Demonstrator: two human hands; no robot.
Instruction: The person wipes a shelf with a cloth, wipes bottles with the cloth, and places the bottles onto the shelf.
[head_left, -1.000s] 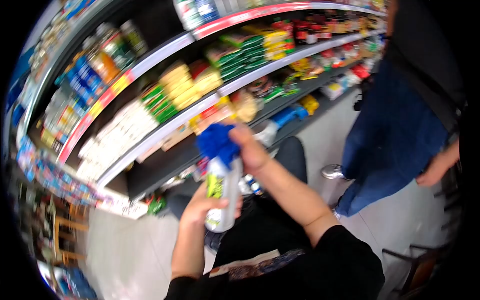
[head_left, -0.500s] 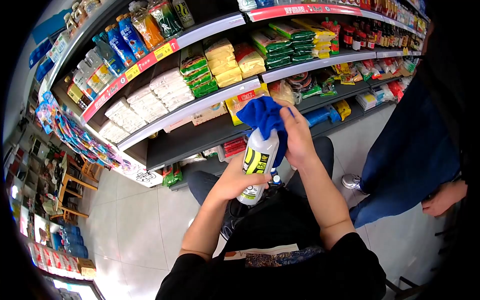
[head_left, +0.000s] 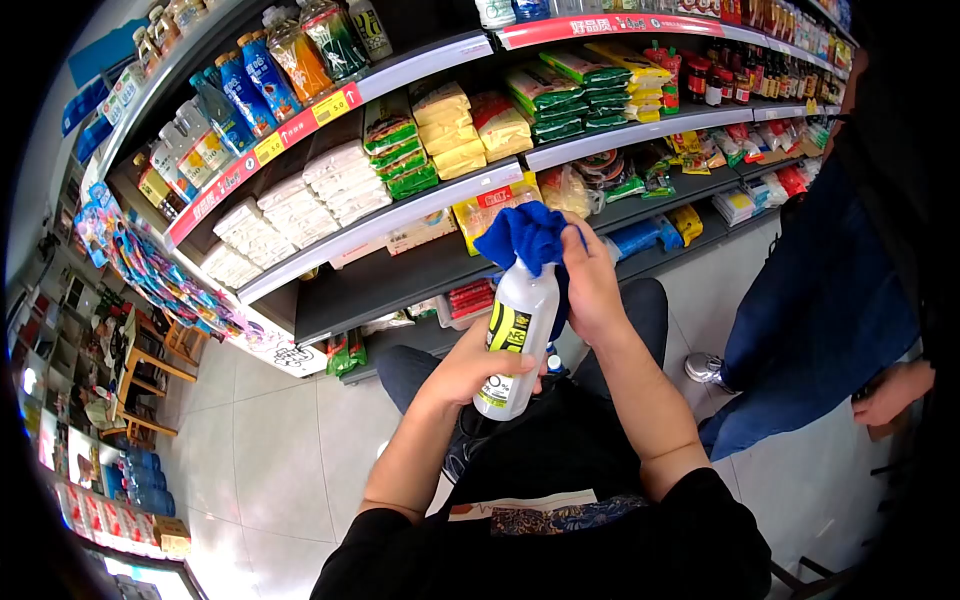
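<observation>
Left hand (head_left: 478,364): curled around the lower half of a pale, translucent plastic bottle with a black-and-lime label (head_left: 530,305), my thumb laid across its front.
Right hand (head_left: 596,290): closed on a bunched, bright blue cloth (head_left: 530,235), my fingers gripping its folds at the bottle's top.
Bottle: tilted above my lap, between my 2 hands, its base toward me and its top hidden under the cloth.
Cloth: draped over the bottle's upper end, with a fold hanging between the bottle and my right palm.
Shelf unit, dark grey (head_left: 370,292): ahead of me, bearing stacked white packets (head_left: 345,182) and pale yellow packets (head_left: 445,130).
Higher shelf: blue plastic bottles (head_left: 268,80) stood behind a red-and-yellow price strip (head_left: 270,148).
My right: another person's dark blue trousers (head_left: 815,310) and 1 silvery shoe (head_left: 706,368) were near.
</observation>
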